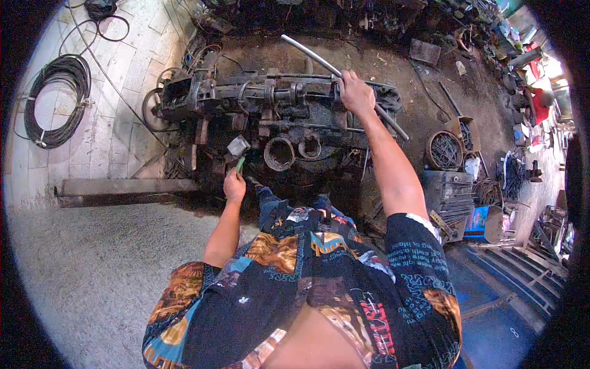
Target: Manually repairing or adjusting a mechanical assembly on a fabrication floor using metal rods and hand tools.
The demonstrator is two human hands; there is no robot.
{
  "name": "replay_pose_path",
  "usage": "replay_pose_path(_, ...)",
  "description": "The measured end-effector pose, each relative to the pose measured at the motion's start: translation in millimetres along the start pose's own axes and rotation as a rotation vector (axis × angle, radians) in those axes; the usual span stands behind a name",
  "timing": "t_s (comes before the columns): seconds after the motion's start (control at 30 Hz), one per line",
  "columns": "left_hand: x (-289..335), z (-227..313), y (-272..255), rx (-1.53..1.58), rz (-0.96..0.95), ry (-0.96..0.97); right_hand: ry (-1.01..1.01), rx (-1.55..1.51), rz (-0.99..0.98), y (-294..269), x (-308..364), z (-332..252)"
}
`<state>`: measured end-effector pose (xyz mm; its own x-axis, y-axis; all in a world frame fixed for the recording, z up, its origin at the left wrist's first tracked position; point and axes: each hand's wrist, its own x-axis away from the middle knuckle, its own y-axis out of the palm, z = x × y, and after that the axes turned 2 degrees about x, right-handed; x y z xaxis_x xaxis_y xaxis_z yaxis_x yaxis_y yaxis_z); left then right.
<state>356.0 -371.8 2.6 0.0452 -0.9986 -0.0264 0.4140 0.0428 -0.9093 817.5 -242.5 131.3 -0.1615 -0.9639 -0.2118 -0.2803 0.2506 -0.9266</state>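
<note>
Best keep the patterned shirt [264,301] back from the dark machine [230,92]. By its near edge, left of centre, hold the green-handled tool [240,165] steady in a closed left hand [234,186]. Farther, balance the metal rod [313,56] in a wrapped right hand [356,93] — slanting from beyond the far edge to past the right end — and avoid snagging.

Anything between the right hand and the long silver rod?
Nothing visible: the right hand is closed around the long silver rod. In this view the rod crosses in front of the dark machine, which does not come between hand and rod.
</note>
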Motion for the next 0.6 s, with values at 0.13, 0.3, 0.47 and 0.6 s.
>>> replay_pose_path(0.13,0.9,2.7,0.1,0.004,-0.017,-0.033,-0.011,0.015,0.01,3.2,-0.1,-1.0)
replay_pose_path(0.3,-0.3,1.5,-1.2,0.003,-0.065,-0.097,0.0,0.017,-0.021,-2.4,-1.8,-6.5)
replay_pose_path(0.47,0.4,-2.1,1.7,-0.005,-0.043,-0.082,0.038,-0.018,-0.055,-5.4,-0.8,-10.0)
replay_pose_path(0.6,2.1,2.8,-0.5,-0.011,-0.03,-0.084,0.033,-0.022,-0.064,-5.7,-0.4,-8.5)
